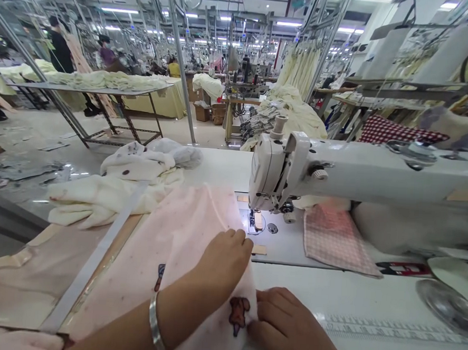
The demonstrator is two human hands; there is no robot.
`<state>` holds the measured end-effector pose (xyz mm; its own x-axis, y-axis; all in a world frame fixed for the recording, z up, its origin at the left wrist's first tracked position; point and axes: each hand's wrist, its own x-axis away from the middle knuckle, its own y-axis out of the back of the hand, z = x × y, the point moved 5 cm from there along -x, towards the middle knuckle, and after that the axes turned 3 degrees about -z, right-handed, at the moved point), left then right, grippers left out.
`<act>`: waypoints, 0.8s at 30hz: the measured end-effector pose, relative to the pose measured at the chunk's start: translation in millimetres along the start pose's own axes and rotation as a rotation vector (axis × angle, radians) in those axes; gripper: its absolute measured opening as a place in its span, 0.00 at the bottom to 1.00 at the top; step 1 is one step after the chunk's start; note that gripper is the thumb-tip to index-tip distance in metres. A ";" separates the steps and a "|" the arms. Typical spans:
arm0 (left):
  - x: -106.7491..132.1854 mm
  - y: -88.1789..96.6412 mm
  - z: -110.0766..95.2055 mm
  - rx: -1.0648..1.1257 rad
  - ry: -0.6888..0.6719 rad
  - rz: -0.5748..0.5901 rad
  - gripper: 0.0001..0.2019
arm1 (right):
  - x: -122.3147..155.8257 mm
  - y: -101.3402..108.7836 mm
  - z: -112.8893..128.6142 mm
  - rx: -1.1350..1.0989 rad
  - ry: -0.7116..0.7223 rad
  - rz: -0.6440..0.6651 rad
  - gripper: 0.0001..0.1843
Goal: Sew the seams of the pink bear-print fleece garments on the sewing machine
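Observation:
A pale pink printed fabric (pixel 175 235) lies on the sewing table, its far edge close to the needle and presser foot (pixel 255 218) of a white sewing machine (pixel 377 173). My left hand (pixel 223 259), with a silver bangle on the wrist, rests knuckles-up on the fabric with its fingers curled over the fabric's right edge. My right hand (pixel 288 326) lies at the table's near edge, fingers bent and pinching the same fabric's lower right edge beside a small cartoon print (pixel 238 312).
A heap of cream garments (pixel 118 184) sits at the table's left. A pink checked cloth (pixel 333 234) lies under the machine arm. A metal strip (pixel 94 261) runs across the table. People stand far off at the left beside a fabric-laden table (pixel 89 81).

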<state>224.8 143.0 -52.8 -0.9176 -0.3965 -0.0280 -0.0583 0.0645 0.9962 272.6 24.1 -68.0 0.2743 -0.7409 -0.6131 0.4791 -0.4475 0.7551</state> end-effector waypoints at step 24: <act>-14.5 -15.8 35.0 0.130 -0.150 -0.208 0.15 | -22.9 -1.8 -55.0 0.065 -0.051 0.139 0.15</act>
<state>225.2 179.7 -71.0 -0.9281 -0.2743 -0.2520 -0.2921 0.1163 0.9493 311.3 69.4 -68.1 0.2905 -0.8217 -0.4903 0.3842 -0.3692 0.8462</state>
